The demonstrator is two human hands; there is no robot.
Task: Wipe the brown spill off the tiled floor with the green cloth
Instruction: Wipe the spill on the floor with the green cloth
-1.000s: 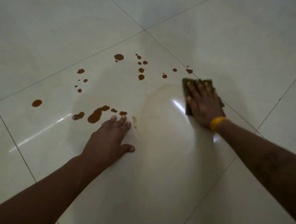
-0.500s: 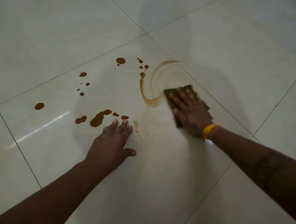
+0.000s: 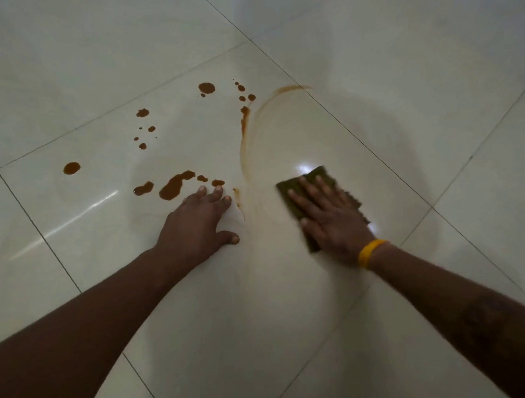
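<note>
Brown spill drops and puddles (image 3: 174, 185) lie scattered over the pale tiled floor (image 3: 385, 68), with a thin brown smear arc (image 3: 244, 129) curving beside them. My right hand (image 3: 330, 219), wearing a yellow wristband, presses flat on the dark green cloth (image 3: 316, 174), right of the smear. Only the cloth's edges show around the fingers and palm. My left hand (image 3: 196, 226) rests flat on the floor, fingers spread, fingertips just below the largest puddle. It holds nothing.
Dark grout lines (image 3: 375, 158) cross the glossy tiles. A bright light reflection (image 3: 304, 167) sits just beyond the cloth. A separate round drop (image 3: 71, 168) lies far left of the main spill.
My right hand swept the cloth left through the upper right drops, then back toward me and to the right, leaving a brown arc. The left hand stayed planted.
</note>
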